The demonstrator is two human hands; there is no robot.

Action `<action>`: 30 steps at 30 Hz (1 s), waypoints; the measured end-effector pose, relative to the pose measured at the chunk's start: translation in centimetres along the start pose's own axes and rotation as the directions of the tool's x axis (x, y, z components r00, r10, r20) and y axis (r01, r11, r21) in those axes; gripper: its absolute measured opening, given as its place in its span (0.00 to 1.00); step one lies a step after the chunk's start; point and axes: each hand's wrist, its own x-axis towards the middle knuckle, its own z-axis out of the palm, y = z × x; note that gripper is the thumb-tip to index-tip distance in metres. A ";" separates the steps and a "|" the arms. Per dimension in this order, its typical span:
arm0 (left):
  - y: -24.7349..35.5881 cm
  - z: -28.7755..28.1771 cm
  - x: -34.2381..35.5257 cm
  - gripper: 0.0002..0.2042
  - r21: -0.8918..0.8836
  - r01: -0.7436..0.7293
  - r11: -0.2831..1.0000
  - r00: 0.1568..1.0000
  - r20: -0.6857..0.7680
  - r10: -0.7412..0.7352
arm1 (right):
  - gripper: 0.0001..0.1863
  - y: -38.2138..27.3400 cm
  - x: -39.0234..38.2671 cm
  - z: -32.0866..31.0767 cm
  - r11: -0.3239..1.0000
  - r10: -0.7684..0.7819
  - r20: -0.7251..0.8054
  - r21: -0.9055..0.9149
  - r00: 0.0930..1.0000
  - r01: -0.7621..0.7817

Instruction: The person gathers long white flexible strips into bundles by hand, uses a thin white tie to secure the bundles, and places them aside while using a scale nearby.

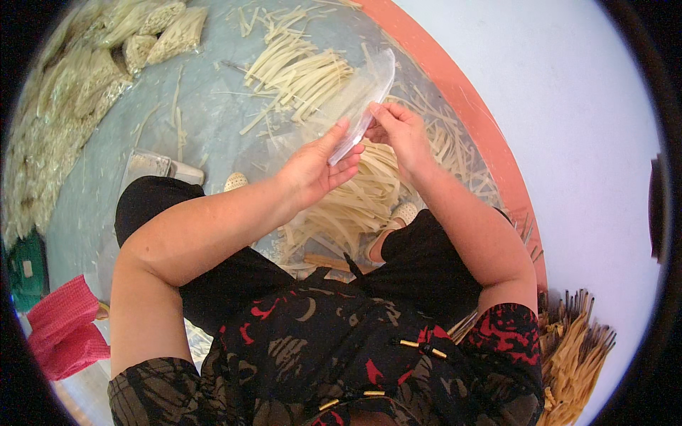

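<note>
Both hands meet over the floor (213, 106), holding a clear plastic bag (359, 106) between them at the far middle of the view. The left hand (316, 167) has its fingers closed on the bag's near edge, and the right hand (405, 135) pinches the same edge just beside it. Pale flat strips (355, 202) lie heaped below, more (298, 71) farther off, and filled packets (78, 78) are piled far left. The film looks slick and thin, so the pinched edge could slip free, or the mouth could stay stuck shut if the layers are not parted.
</note>
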 end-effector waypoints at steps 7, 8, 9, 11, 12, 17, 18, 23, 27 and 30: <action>0.5 0.5 -0.1 0.13 0.132 -0.013 0.991 1.000 -0.006 0.014 | 0.14 -0.5 -0.1 -0.3 0.968 -0.158 -0.033 -0.200 0.987 0.148; 0.5 0.5 -0.1 0.12 0.141 -0.009 0.990 0.999 0.034 0.005 | 0.14 -0.6 0.0 -0.6 0.963 -0.188 -0.042 -0.206 0.981 0.175; 0.6 0.4 0.0 0.11 0.153 -0.024 0.988 0.998 0.064 0.014 | 0.14 -0.8 0.3 -0.9 0.964 -0.181 -0.038 -0.203 0.983 0.170; 0.6 0.3 0.1 0.10 0.167 0.022 0.986 0.997 0.067 -0.034 | 0.14 -1.2 0.8 -1.5 0.966 -0.200 -0.142 -0.195 0.969 0.171; 0.6 0.2 0.2 0.10 0.181 0.048 0.982 0.997 0.058 -0.059 | 0.14 -1.5 1.0 -1.9 0.966 -0.201 -0.146 -0.195 0.969 0.171; 0.2 -0.2 0.3 0.10 0.155 0.031 0.987 0.999 0.034 -0.037 | 0.11 -2.0 0.8 -2.3 0.995 -0.063 -0.092 -0.081 0.994 0.055; 0.2 -0.4 0.4 0.09 0.136 0.014 0.991 1.000 0.024 -0.017 | 0.11 -1.9 0.6 -2.2 0.995 -0.052 -0.102 -0.086 0.993 0.043; 0.5 -1.1 0.6 0.08 0.051 0.027 0.998 0.997 0.072 -0.031 | 0.10 -1.1 -0.3 -1.3 0.994 0.110 0.220 -0.043 0.969 -0.103; 0.3 -1.2 0.7 0.08 0.042 0.028 0.999 0.996 0.084 -0.032 | 0.11 -0.8 -0.5 -1.2 0.979 0.201 0.245 -0.038 0.948 -0.198; 0.2 -1.2 0.7 0.09 0.053 0.018 0.998 0.999 0.043 -0.020 | 0.09 -0.8 -0.6 -1.2 0.979 0.198 0.270 -0.010 0.942 -0.203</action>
